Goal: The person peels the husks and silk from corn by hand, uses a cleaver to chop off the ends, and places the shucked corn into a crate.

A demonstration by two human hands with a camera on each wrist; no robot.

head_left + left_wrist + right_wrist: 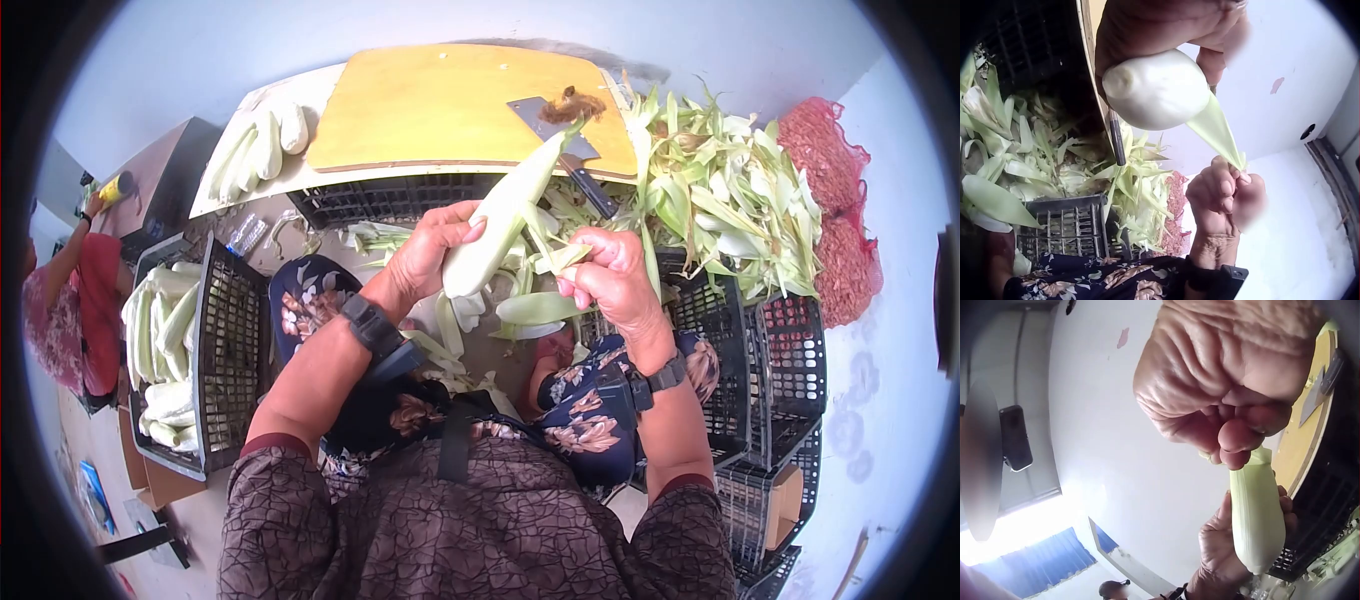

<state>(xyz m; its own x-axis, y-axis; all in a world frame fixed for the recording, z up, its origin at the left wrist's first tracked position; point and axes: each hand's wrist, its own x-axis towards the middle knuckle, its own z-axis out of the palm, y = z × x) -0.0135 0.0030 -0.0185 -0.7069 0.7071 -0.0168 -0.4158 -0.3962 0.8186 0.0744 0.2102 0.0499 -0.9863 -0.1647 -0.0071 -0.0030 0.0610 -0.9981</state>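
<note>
My left hand (432,252) grips a pale green ear of corn (503,222) near its thick stem end, the pointed tip slanting up toward the board. In the left wrist view the rounded base of the corn (1159,90) faces the camera, with the cut stem showing. My right hand (618,275) pinches a strip of husk (1219,131) that stretches away from the ear's side. In the right wrist view curled fingertips (1239,436) close on the husk above the ear. A black-handled cleaver (560,135) lies on the yellow board beyond the corn's tip.
The yellow cutting board (430,100) spans the table ahead, with several peeled ears (262,145) at its left. A heap of husks (725,190) rises at right beside red mesh sacks (840,250). A black crate (235,340) of ears stands at left. Another person (85,290) sits far left.
</note>
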